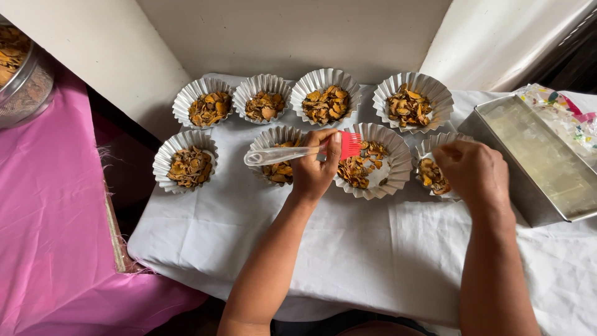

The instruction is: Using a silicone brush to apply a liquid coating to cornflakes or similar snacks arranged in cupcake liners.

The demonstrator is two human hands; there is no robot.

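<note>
1. The left hand [315, 169] is closed around a pastry brush [298, 152], fingers wrapped about the middle of its clear handle; the red bristles [350, 145] point right and hang over the near-row fluted foil cup [373, 160] filled with dried orange-brown chips

2. The right hand [474, 171] is curled at the rim of the rightmost near cup [433, 174], fingertips down by its chips — whether it pinches anything I cannot tell, since the back of the hand hides the fingers

3. Around them: another near cup [278, 163] sits partly under the left hand, one more near cup [186, 160] stands further left, and four far cups line the back, from the leftmost [205, 102] to the rightmost [413, 101], all on a white cloth [367, 255]

4. Risk, as I judge it: the cups look thin and light and stand close together, so a sideways drag of the bristles or a nudge from either wrist could tip one and scatter chips onto the cloth; the long clear handle sweeping left could clip the cup beneath it

5. Edges and room: a metal loaf tin [540, 163] stands just beside the right hand, limiting movement that way; walls close in behind the far row; the cloth's left edge drops off towards a pink cloth [56, 236], where a mesh bowl [25, 74] sits well apart. Bare cloth in front of the near row gives the freest space
</note>
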